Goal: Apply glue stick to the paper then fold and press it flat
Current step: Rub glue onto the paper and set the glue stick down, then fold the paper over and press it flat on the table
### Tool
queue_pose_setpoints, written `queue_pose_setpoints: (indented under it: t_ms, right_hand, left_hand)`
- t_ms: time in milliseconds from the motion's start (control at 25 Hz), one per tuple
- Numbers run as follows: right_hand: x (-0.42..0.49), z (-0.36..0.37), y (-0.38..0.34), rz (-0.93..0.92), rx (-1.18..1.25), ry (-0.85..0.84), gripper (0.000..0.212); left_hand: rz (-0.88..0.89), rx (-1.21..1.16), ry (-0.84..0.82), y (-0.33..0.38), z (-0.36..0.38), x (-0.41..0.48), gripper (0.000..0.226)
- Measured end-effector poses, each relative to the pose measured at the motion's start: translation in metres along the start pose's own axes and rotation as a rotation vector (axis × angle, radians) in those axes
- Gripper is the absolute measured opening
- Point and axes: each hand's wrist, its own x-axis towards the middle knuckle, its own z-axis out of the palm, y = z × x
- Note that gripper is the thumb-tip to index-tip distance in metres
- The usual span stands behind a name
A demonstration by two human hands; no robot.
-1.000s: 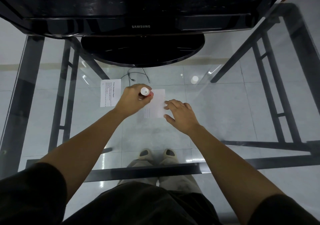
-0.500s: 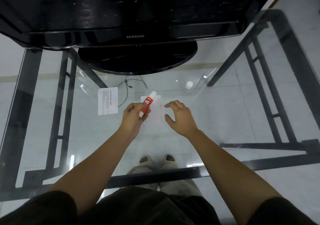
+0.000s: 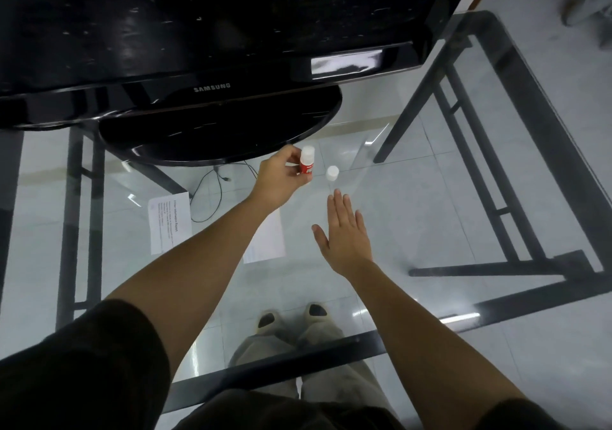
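1. Nearest the person, the glass tabletop [image 3: 430,197] is transparent; the floor tiles and the person's feet show through it. Judgement: edges and small pale items are hard to pick out against this background, so a reach may misjudge where something sits.

2. The paper [image 3: 268,241] for the task lies flat on the glass, partly covered by the left forearm. Neither hand holds it down. Judgement: a sleeve or forearm dragged across it could shift or crease it before folding, and any exposed glue could stick to the glass or the arm.

3. The right hand [image 3: 346,231] is flat, fingers extended and spread, holding nothing, its fingertips just short of the white cap [image 3: 332,173] standing on the glass. Judgement: a fast approach could knock the cap over and send it rolling.

4. The left hand [image 3: 281,176] is closed around the glue stick [image 3: 307,162], held upright near the cap. Whether its tip is exposed cannot be told.

5. Farthest, the Samsung monitor [image 3: 212,32] and its base [image 3: 225,128] stand just behind the left hand, limiting clearance.
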Motion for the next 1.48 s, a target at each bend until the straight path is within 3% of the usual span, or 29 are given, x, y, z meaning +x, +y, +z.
queue_pose_setpoints:
  t_ms: [160, 480, 720, 960, 1160, 1480]
  right_hand:
    - [0.000, 0.003, 0.002, -0.001, -0.024, -0.006, 0.069]
    - [0.003, 0.006, 0.002, 0.011, -0.064, -0.003, 0.070]
    - [-0.001, -0.007, -0.008, 0.019, -0.068, 0.006, 0.066]
    - [-0.012, -0.005, -0.065, -0.045, 0.143, 0.061, 0.064]
    - [-0.019, 0.002, -0.099, 0.108, 0.286, 0.115, 0.070]
    - [-0.011, -0.006, -0.117, 0.227, 0.555, 0.108, 0.074]
  left_hand:
    - [0.061, 0.137, -0.016, -0.004, 0.007, 0.015, 0.037]
    - [0.071, 0.179, -0.045, -0.008, 0.012, 0.018, 0.050]
    - [0.151, 0.387, 0.015, -0.031, -0.028, -0.024, 0.053]
    - [0.085, 0.615, 0.164, -0.086, -0.080, -0.095, 0.046]
    - [-0.094, 0.690, 0.257, -0.121, -0.116, -0.131, 0.043]
    - [0.030, 0.710, 0.198, -0.119, -0.093, -0.153, 0.034]
